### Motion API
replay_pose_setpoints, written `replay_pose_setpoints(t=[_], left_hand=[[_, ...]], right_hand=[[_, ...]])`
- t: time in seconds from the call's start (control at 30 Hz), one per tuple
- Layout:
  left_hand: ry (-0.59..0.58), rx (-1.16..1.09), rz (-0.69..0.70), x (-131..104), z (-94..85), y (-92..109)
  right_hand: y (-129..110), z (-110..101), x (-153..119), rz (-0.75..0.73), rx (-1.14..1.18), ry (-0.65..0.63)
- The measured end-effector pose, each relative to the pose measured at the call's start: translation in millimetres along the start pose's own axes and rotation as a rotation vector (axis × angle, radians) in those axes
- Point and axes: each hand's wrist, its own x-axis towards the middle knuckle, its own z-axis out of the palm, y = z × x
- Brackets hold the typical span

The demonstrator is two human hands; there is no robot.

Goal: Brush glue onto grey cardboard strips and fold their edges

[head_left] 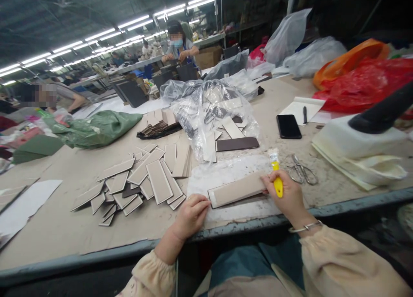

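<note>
A long beige strip with a dark edge (238,188) lies on a glue-stained white sheet (201,176) in front of me. My left hand (192,216) is closed, its thumb and fingertips pinching the strip's left end. My right hand (285,196) grips a yellow-handled brush (277,186), bristles pointing up and away, while its fingertips touch the strip's right end. To the left spreads a loose pile of similar beige pieces with dark borders (159,181). A clear plastic bag (206,112) holding more pieces sits beyond the sheet, with a dark strip (237,144) at its mouth.
Scissors (302,171) lie right of the sheet. Behind them are a black phone (289,126) and a pen (305,115) on paper. A white plastic container (358,135) stands at right, near a red bag (368,84). A green bag (106,127) lies left. Co-workers sit beyond the table.
</note>
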Motion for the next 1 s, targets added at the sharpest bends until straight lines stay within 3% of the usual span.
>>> replay_pose_setpoints(t=[0.13,0.33,1.0], left_hand=[[-0.056,-0.003,0.040,-1,4.8,-2],[-0.043,0.006,0.066,-2,7.4,-5],[-0.074,0.046,0.072,-1,7.5,-4]], right_hand=[[2,8,-3,0.036,0.014,-0.043],[9,17,-7,0.084,0.036,-0.092],[12,18,-5,-0.123,-0.265,-0.050]])
